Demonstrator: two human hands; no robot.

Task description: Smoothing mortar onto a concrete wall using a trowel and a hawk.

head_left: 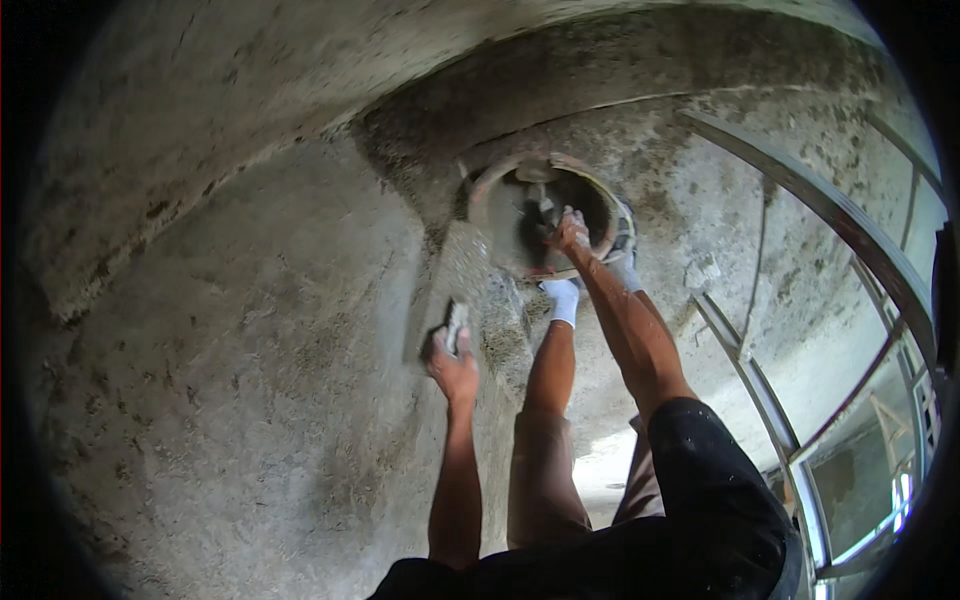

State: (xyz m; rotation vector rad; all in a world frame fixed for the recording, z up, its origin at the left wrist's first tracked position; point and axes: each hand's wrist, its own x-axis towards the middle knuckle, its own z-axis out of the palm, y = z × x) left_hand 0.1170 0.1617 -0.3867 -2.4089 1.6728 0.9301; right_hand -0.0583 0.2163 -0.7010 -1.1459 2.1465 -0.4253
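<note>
Presently, a float is gripped by the left hand; a trowel is clasped over the bucket by the right hand.

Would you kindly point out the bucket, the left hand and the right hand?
Bucket [481, 205]: head view, left of its rim.
Left hand [456, 375]: head view, its middle.
Right hand [572, 234]: head view, its middle.

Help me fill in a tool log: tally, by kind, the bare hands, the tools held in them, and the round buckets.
Hands: 2 (left hand, right hand)
Held tools: 2 (flat tool on the left, blurred tool on the right)
Buckets: 1 (round bucket)
Total: 5
</note>
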